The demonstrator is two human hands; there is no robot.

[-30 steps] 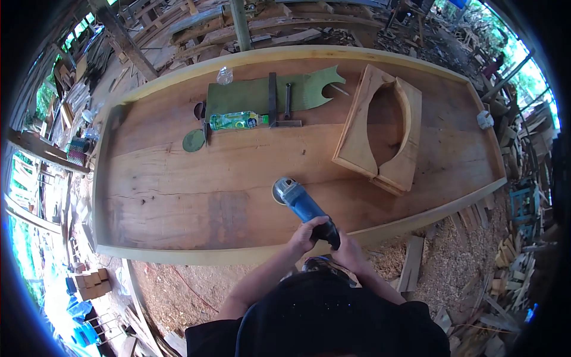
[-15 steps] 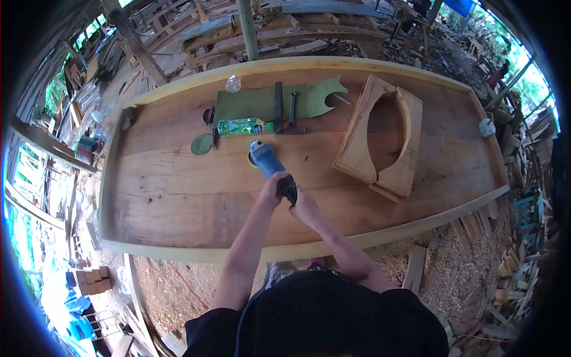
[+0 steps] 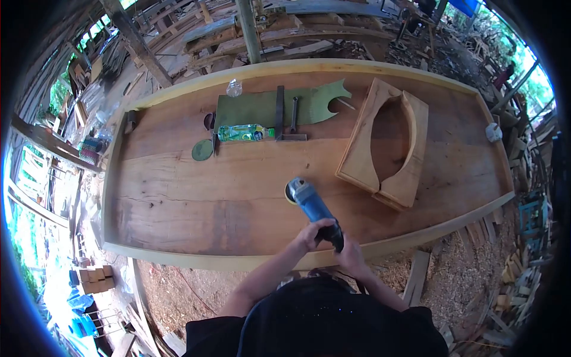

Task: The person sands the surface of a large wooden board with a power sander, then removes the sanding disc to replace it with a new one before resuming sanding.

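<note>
Here on the grinder (image 3: 316,207) we lose most of the disc (image 3: 289,193) beneath the head, and the left hand (image 3: 314,234) and right hand (image 3: 351,259) cover much of the handle (image 3: 337,238)! We can't read the bottle's (image 3: 241,132) label, it's too small. Bottle and square (image 3: 280,107) hide strips of green sheet (image 3: 247,108); the bottom edge crops the shirt (image 3: 315,327), the top edge the post (image 3: 247,30).

ahead-left of the fingers (image 3: 323,223), a green sheet (image 3: 247,109) bears a wrench (image 3: 295,115), a bottle (image 3: 242,132) along its near edge; ahead-right, a wooden frame (image 3: 361,146).
</note>
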